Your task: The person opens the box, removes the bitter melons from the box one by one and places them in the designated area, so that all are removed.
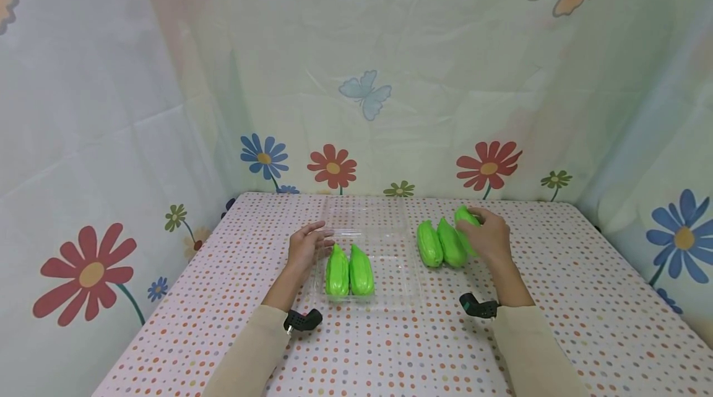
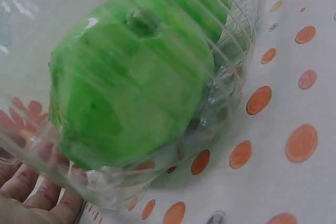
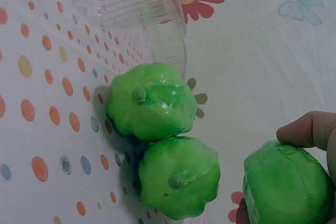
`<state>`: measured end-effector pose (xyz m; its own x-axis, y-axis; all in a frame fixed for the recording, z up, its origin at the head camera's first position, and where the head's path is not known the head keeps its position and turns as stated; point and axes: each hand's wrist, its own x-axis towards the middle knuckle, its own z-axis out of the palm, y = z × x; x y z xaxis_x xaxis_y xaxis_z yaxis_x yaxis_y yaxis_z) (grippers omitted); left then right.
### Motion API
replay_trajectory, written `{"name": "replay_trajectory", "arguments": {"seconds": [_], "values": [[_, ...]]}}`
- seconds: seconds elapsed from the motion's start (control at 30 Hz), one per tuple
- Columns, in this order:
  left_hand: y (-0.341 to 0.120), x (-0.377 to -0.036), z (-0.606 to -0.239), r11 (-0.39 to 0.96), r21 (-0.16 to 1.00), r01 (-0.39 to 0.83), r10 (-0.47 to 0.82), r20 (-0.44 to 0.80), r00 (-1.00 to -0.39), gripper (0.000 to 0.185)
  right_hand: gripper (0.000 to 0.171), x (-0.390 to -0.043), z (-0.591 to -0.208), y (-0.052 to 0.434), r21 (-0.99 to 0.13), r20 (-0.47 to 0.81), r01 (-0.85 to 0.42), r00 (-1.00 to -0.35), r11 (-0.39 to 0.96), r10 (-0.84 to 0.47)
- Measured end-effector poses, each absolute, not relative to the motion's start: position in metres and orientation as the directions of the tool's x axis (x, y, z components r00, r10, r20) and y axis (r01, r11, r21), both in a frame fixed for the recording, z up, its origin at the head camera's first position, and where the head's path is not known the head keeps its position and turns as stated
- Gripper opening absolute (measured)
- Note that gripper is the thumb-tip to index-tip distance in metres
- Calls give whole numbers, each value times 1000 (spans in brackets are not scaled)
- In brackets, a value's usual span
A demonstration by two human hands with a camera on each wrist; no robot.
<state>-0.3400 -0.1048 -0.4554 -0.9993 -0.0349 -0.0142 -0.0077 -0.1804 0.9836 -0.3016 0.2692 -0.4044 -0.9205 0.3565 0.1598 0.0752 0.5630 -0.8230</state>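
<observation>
Head view. A table (image 1: 390,347) under a dotted cloth carries a clear plastic tray (image 1: 398,273) at its centre, with flower-and-butterfly sheets hung behind and at both sides. Two green gourds (image 1: 349,271) lie side by side in the left half of the tray. The left hand (image 1: 305,247) rests against the tray's left wall with fingers extended and relaxed, gripping nothing. Two further gourds (image 1: 441,243) lie on the cloth just right of the tray, touching each other. The right hand (image 1: 486,235) curls its fingers round a fifth gourd (image 1: 465,218), at the right of that pair and near them; whether it is lifted clear of the cloth cannot be told.

Left wrist view. The ridged tray wall (image 2: 231,51) fills the frame, and through it the stem end of the nearer gourd in the tray (image 2: 131,87) shows — the second lies behind it. Fingers of the left hand (image 2: 37,192) press flat against the tray's outer wall at lower left.

Right wrist view. The pair on the cloth (image 3: 163,140) show their stem ends, one pressed against the other, with a corner of the tray (image 3: 152,14) beyond them. At lower right the held gourd (image 3: 286,187) sits under a curled finger (image 3: 307,129) of the right hand — just beside the pair, apart from them.
</observation>
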Motion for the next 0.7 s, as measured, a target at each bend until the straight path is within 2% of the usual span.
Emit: {"name": "replay_trajectory", "arguments": {"seconds": [0.4,0.7], "values": [[-106,-341,-459,-167,986,-18,-45,-25,-999,43,63,-304,-415,278,-832,81,150,-920,534,385],[-105,-342,-458,-174,985,-12,-42,-20,-999,43,66,-309,-423,283,-794,29,187,-939,579,342]]}}
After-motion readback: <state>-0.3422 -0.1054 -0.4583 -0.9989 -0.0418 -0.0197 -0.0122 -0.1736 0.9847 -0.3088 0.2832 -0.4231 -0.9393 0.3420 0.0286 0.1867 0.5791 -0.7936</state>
